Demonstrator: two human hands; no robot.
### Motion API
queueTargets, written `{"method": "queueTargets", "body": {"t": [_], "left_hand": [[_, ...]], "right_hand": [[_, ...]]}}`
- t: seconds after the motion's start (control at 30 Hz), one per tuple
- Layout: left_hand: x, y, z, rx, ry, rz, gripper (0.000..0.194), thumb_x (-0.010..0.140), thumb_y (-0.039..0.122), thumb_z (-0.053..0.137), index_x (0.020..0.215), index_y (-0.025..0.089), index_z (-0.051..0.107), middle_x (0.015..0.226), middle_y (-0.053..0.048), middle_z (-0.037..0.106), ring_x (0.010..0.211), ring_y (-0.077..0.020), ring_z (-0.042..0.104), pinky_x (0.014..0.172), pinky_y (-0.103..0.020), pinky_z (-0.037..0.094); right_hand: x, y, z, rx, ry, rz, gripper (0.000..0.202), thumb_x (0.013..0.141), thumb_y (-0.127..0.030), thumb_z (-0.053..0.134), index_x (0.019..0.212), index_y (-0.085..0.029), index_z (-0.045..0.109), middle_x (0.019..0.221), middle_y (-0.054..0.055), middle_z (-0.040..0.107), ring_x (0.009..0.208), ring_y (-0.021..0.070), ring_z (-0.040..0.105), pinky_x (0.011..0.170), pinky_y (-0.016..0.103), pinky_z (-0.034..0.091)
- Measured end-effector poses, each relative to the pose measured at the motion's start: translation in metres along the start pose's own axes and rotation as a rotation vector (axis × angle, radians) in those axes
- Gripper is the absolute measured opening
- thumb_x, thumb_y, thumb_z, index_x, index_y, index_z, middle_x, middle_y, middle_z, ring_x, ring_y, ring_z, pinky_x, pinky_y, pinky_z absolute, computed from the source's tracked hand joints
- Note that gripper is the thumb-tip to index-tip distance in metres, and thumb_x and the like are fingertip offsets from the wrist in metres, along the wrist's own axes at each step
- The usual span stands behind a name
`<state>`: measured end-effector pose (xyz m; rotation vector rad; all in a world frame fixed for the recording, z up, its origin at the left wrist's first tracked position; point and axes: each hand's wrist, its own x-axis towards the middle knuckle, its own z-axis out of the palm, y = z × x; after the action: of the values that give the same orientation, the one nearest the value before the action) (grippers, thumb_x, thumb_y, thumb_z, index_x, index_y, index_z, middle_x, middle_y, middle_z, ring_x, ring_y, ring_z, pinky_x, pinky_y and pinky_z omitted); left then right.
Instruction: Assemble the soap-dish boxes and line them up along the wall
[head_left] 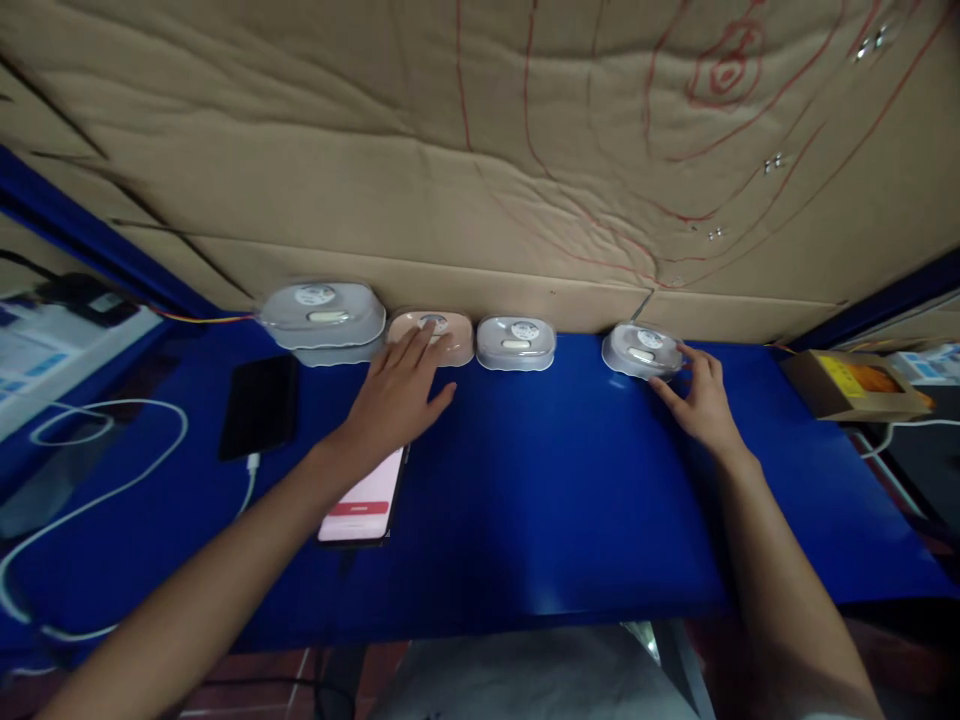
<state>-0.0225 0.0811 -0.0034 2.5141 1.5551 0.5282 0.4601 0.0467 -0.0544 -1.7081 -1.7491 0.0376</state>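
Observation:
Four rounded plastic boxes with clear lids and round white labels line the back of the table, if the stack counts as one: several in all. My left hand (409, 375) lies with fingers stretched over the pinkish box (460, 345), partly covering its lid. At the far right of the row, my right hand (705, 400) holds a grey box (637, 350) by its right end, thumb at the front and fingers behind. Between them stands another grey box (517, 347), touched by neither hand. Left of the pinkish box, larger grey boxes (330, 322) are stacked. A lit phone (364, 500) lies partly under my left forearm.
The blue table (562, 500) meets a cardboard wall (300, 190) with red drawn lines. At left lie a dark phone (259, 405) and a looping white cable (127, 487). A small brown carton (851, 385) stands at the right edge.

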Motion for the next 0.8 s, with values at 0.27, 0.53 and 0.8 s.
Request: {"method": "queueTargets", "body": {"t": [0.27, 0.53, 0.8], "left_hand": [[-0.002, 0.009, 0.005, 0.093, 0.041, 0.099, 0.039, 0.106, 0.022, 0.051, 0.141, 0.02, 0.068, 0.154, -0.019, 0.065, 0.143, -0.0416, 0.059, 0.118, -0.063, 0.04], [-0.039, 0.056, 0.009, -0.004, -0.125, 0.41, 0.049, 0.105, 0.008, 0.048, 0.149, 0.026, 0.064, 0.159, -0.015, 0.062, 0.142, -0.0392, 0.058, 0.113, -0.061, 0.043], [-0.07, 0.09, 0.007, -0.209, -0.293, 0.589, 0.07, 0.1, -0.005, 0.048, 0.16, 0.032, 0.051, 0.167, -0.008, 0.056, 0.153, -0.0338, 0.051, 0.123, -0.053, 0.041]], "right_hand": [[-0.002, -0.015, 0.007, 0.041, -0.03, -0.015, 0.07, 0.099, -0.068, 0.062, 0.152, -0.022, 0.056, 0.152, 0.021, 0.052, 0.146, 0.0412, 0.052, 0.12, 0.067, 0.048], [-0.002, -0.019, 0.016, 0.099, -0.077, -0.083, 0.057, 0.11, -0.058, 0.044, 0.154, -0.025, 0.055, 0.158, 0.019, 0.053, 0.154, 0.0357, 0.049, 0.13, 0.066, 0.035], [-0.006, -0.055, 0.053, 0.292, -0.275, -0.157, 0.064, 0.113, -0.052, 0.042, 0.173, -0.033, 0.025, 0.182, 0.01, 0.025, 0.167, 0.0296, 0.03, 0.133, 0.063, 0.031]]}}
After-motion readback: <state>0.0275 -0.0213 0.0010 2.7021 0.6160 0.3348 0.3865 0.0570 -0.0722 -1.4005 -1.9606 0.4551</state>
